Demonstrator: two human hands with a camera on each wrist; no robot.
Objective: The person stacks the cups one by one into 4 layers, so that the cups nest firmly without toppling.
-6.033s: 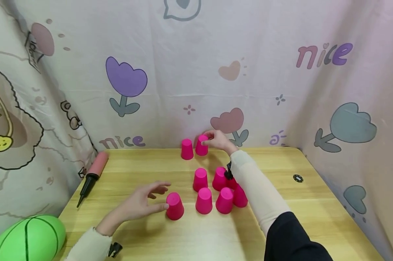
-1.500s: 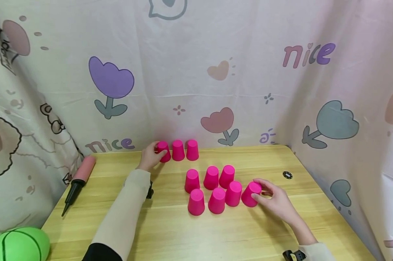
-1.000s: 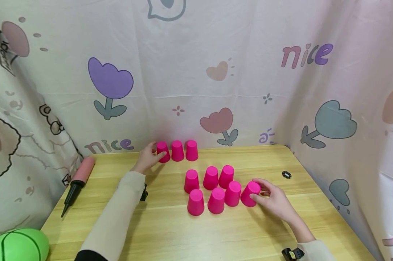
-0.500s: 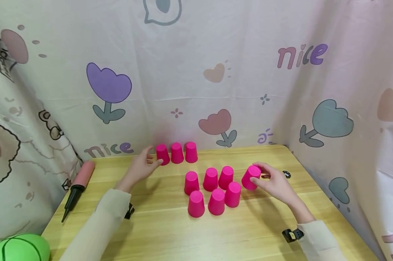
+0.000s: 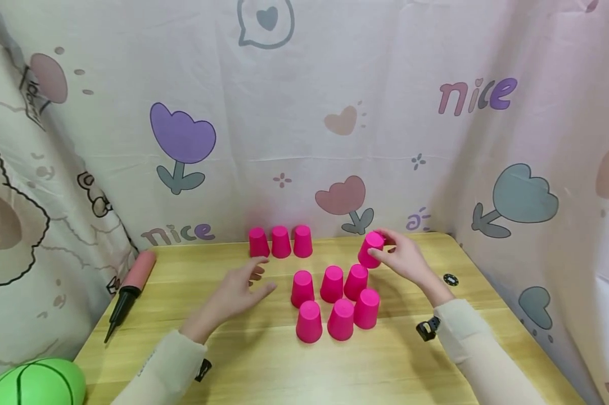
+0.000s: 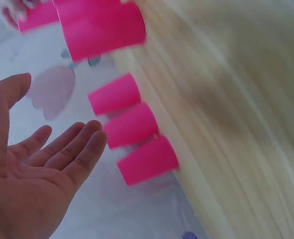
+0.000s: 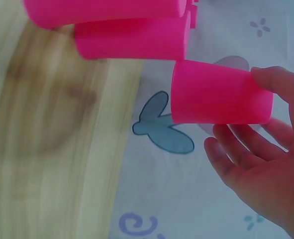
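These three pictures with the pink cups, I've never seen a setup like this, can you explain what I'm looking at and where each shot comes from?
No machine here: a person works with bare hands, wearing three cameras. The wide picture comes from the head, looking down at a wooden table. The other two come from the wrists, so they look tilted and very close. The right hand holds one pink cup upside down above the table. The left hand is open and holds nothing. Three upturned cups stand in a back row, and six more cups are grouped in the middle. At the left lie a hand pump and a green ball.
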